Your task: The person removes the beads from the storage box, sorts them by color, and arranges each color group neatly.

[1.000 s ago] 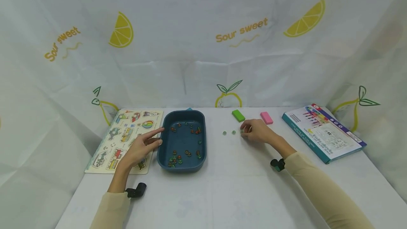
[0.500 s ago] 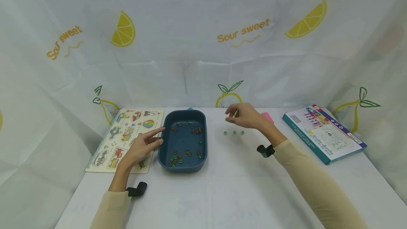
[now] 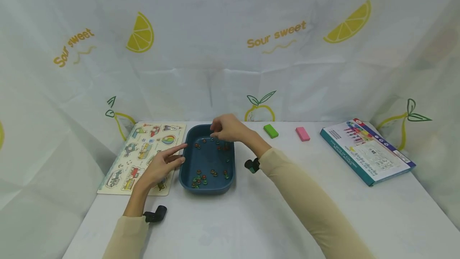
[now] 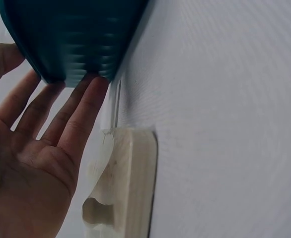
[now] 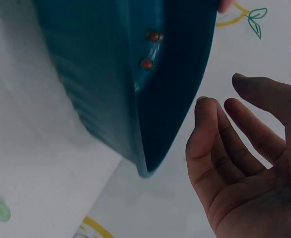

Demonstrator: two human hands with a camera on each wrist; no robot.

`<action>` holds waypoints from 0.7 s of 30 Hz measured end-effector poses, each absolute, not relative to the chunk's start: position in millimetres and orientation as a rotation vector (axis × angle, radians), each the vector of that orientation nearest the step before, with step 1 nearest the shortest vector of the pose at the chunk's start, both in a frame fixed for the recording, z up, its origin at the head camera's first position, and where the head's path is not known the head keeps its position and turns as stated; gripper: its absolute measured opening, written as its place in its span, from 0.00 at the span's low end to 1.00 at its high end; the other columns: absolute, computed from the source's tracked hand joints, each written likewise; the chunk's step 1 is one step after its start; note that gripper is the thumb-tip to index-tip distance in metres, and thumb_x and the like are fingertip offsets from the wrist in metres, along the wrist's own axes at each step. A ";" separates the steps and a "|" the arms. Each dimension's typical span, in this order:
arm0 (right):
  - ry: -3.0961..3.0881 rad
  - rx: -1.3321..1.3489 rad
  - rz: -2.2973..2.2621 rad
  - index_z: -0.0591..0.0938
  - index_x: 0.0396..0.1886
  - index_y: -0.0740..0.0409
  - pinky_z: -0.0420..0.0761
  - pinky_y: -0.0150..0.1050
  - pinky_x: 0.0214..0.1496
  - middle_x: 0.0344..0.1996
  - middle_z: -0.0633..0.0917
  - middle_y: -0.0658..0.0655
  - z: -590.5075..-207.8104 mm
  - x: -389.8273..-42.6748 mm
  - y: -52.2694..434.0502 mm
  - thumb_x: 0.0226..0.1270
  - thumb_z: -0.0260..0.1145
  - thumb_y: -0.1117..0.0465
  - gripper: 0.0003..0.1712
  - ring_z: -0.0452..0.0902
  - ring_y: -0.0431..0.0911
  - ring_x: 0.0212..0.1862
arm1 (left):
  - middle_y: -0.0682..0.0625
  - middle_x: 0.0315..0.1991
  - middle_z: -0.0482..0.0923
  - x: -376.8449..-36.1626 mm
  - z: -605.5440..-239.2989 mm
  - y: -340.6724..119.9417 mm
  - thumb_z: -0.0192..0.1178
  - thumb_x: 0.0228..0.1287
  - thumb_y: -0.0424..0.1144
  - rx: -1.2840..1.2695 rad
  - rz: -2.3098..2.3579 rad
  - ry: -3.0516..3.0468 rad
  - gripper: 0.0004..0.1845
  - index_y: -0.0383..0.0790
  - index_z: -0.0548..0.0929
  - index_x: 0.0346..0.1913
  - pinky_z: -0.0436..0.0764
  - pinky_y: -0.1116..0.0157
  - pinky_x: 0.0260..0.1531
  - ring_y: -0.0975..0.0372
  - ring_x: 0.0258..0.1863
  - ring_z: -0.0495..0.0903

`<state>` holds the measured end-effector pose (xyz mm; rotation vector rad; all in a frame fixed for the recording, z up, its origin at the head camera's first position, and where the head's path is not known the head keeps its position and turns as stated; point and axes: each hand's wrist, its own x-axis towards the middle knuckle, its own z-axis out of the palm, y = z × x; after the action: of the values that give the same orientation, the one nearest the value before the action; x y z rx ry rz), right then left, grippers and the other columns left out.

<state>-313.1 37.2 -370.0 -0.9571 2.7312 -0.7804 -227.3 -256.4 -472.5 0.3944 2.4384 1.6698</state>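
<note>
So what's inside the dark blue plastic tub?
The dark blue plastic tub holds many small round beads, red and green, scattered on its floor. The right hand hovers over the far end and hides some of the floor there.

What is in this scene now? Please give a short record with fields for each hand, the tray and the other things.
left hand: open, straight fingers touching the tray's left side
right hand: over the tray's far end, holding nothing visible
tray: dark blue, with small red and green beads inside
left of tray: wooden puzzle board
right of tray: green block, pink block, box
</note>
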 end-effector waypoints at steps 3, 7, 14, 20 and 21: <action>2.733 -0.919 -0.783 0.89 0.51 0.61 0.89 0.45 0.55 0.46 0.92 0.59 -374.3 -314.1 18.2 0.74 0.72 0.59 0.13 0.88 0.52 0.50 | 0.39 0.81 0.66 -227.4 -472.7 -256.5 0.61 0.80 0.44 0.403 1.690 2.417 0.30 0.46 0.70 0.80 0.86 0.68 0.62 0.40 0.75 0.74; 2.739 -0.868 -0.760 0.89 0.52 0.62 0.89 0.45 0.55 0.48 0.92 0.60 -382.1 -315.3 -2.4 0.73 0.72 0.60 0.13 0.88 0.53 0.51 | 0.38 0.81 0.65 -227.4 -472.2 -256.1 0.61 0.80 0.42 0.422 1.715 2.399 0.30 0.43 0.69 0.80 0.85 0.72 0.60 0.39 0.75 0.73; 2.748 -0.725 -0.700 0.90 0.51 0.61 0.89 0.46 0.55 0.50 0.91 0.60 -402.8 -315.7 -27.9 0.72 0.73 0.58 0.14 0.87 0.53 0.51 | 0.39 0.82 0.64 -226.7 -472.0 -255.9 0.61 0.80 0.42 0.417 1.705 2.414 0.30 0.43 0.69 0.80 0.83 0.75 0.60 0.40 0.76 0.72; 2.794 -0.605 -0.652 0.91 0.44 0.59 0.89 0.40 0.45 0.43 0.92 0.57 -417.6 -314.2 -41.7 0.72 0.74 0.57 0.10 0.87 0.47 0.40 | 0.40 0.82 0.65 -227.0 -472.9 -256.1 0.61 0.80 0.43 0.403 1.684 2.440 0.30 0.45 0.70 0.80 0.85 0.70 0.63 0.40 0.76 0.73; 2.800 -0.588 -0.645 0.91 0.43 0.59 0.89 0.39 0.43 0.42 0.92 0.57 -419.7 -314.0 -42.8 0.71 0.75 0.57 0.10 0.87 0.46 0.39 | 0.40 0.81 0.66 -227.1 -473.1 -256.2 0.61 0.80 0.43 0.400 1.681 2.443 0.30 0.45 0.70 0.80 0.85 0.69 0.63 0.40 0.76 0.73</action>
<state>-314.0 -42.8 -419.7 -0.5879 2.7999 -0.6453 -227.1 -256.2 -473.1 0.3997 2.4432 1.6806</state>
